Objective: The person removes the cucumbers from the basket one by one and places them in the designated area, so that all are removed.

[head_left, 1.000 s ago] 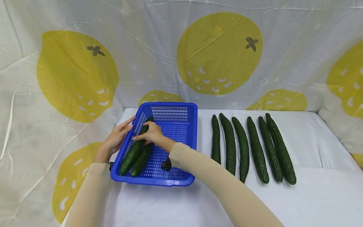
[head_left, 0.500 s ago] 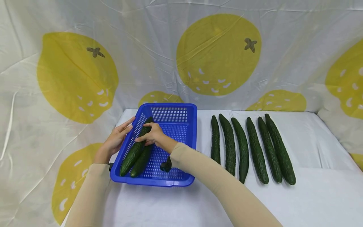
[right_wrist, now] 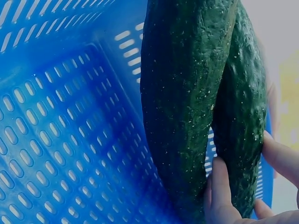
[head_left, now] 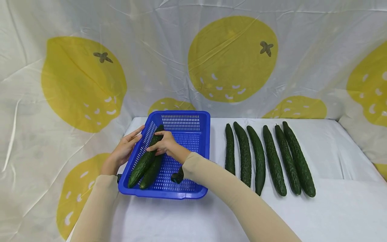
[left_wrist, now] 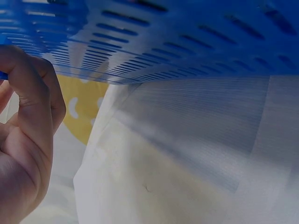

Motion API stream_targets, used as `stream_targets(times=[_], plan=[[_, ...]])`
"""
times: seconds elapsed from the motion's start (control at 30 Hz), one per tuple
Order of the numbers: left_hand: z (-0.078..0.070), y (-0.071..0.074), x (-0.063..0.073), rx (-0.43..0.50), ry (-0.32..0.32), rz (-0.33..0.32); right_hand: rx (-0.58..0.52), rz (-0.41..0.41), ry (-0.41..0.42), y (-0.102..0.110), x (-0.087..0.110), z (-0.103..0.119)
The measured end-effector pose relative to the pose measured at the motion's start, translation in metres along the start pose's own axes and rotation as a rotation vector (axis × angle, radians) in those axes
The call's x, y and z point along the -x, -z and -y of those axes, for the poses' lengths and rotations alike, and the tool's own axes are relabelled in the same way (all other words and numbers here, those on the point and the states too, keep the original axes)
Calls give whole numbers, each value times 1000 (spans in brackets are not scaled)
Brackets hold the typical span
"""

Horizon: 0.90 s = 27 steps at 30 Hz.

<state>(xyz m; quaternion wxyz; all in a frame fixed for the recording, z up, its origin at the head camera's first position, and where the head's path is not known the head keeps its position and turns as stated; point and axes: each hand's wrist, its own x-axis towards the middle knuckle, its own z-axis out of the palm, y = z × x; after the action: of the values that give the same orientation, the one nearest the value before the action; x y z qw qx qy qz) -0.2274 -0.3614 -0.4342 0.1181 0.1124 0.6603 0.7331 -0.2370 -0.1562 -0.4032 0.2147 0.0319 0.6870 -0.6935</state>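
A blue plastic basket (head_left: 193, 194) with slotted walls stands on the white-covered table. Two dark green cucumbers lie side by side along its left wall: an outer cucumber (head_left: 141, 168) and an inner cucumber (head_left: 152, 173). My right hand (head_left: 165, 143) reaches into the basket and pinches the outer one near its far half. In the right wrist view, the thumb (right_wrist: 280, 154) is on one side of that cucumber, and a finger (right_wrist: 219, 186) sits in the gap between the two. At the basket's left rim, my left hand (head_left: 124, 149) holds on from outside, its fingers bent in the left wrist view.
Right of the basket, several cucumbers (head_left: 273, 161) lie in a row on the white cloth (head_left: 341, 201). My right forearm crosses the basket's front right rim. Behind and to the left hangs a white curtain (head_left: 157, 50) printed with lemons.
My right hand has shifted very slightly to the right at the outer cucumber. The left hand, the basket and the row of cucumbers look the same.
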Motion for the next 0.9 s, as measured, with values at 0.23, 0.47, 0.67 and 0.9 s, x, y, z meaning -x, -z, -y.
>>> stream_targets(times=[0.23,0.47,0.67,0.9], plan=[[0,-1,1,0,2,1,11,6,-8,-1,0,0],[-1,0,-1,-34,6,-19,14,4,1,-2,-1,0],[0,0,-1,-30,-8,-12,-21,29,24,-1,-1,0],[0,-1,-1,0,-8,-6,-57,19,57,2,2,3]])
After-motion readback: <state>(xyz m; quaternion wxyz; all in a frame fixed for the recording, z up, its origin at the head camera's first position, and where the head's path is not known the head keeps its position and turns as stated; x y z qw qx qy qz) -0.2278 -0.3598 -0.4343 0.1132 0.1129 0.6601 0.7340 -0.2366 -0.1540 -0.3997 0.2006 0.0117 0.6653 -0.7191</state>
